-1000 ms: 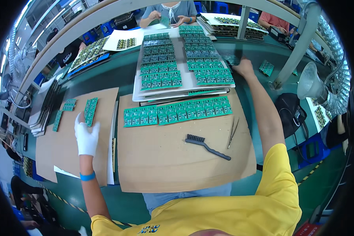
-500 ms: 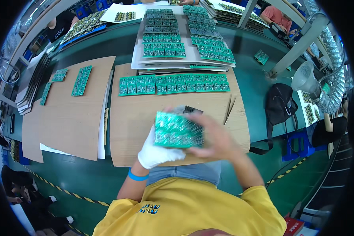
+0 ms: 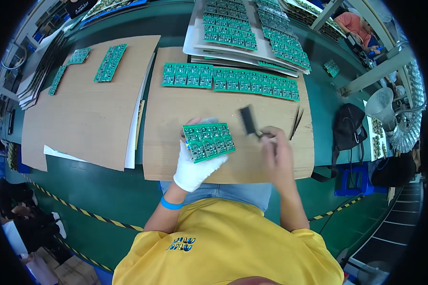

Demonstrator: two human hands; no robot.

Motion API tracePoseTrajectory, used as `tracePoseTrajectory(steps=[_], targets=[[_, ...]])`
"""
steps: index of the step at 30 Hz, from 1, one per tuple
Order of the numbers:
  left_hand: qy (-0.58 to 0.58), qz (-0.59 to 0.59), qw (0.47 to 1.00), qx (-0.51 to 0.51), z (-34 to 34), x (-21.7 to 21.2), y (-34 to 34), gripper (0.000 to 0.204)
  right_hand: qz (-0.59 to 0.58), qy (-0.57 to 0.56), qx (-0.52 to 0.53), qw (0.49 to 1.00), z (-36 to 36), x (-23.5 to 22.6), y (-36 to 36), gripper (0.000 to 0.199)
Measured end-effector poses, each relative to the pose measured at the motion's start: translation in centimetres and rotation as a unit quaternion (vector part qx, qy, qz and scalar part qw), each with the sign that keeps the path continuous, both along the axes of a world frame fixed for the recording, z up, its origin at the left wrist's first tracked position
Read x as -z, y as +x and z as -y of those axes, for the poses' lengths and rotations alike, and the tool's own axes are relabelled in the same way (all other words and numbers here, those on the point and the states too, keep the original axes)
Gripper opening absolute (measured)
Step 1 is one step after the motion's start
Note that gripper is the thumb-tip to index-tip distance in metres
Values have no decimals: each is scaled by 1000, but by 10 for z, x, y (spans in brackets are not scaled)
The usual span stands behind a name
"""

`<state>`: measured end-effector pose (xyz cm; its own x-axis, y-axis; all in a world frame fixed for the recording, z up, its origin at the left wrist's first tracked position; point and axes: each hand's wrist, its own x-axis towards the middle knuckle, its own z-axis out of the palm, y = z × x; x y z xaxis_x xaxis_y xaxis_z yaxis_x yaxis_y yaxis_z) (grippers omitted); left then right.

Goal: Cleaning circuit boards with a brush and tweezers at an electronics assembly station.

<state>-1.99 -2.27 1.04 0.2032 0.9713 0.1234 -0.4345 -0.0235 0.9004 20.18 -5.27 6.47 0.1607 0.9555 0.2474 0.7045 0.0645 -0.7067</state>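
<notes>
Toward the left edge of the green tabletop [image 3: 176,23], a large sheet of brown cardboard [image 3: 81,109] is laid flat, with three narrow green circuit-board strips [image 3: 110,62] resting near its far side. A second cardboard sheet [image 3: 223,109] is set just beside it, and a long row of green circuit boards [image 3: 230,79] is lined up across its far part. Above the near part of this sheet, a rectangular green circuit-board panel [image 3: 209,141], studded with small dark components, is gripped from beneath by the left hand [image 3: 195,168], which is covered in a smooth white glove. Just to the right, a black brush [image 3: 248,121] with a flat rectangular head is clasped by its handle in the bare right hand [image 3: 277,154]; the brush is blurred, so whether its bristles touch the panel cannot be told. Thin tweezers [image 3: 296,122] are seen lying near the cardboard's right edge. At the far edge, pale trays [image 3: 195,45] stacked with more green boards are kept.
</notes>
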Motion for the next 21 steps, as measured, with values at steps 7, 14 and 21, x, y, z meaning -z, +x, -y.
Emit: tracePoseTrajectory(steps=[7, 14, 21], targets=[[-38, 24, 999, -7, -8, 8, -9, 95, -30, 57, -192, 979, -8, -4, -73, 44], [-57, 108, 993, -1, -15, 14, -14, 86, 78, 45, -128, 988, -14, 2, -64, 56], [68, -56, 996, 17, -16, 18, -23, 74, 97, 75, -126, 984, -5, 10, -64, 40]])
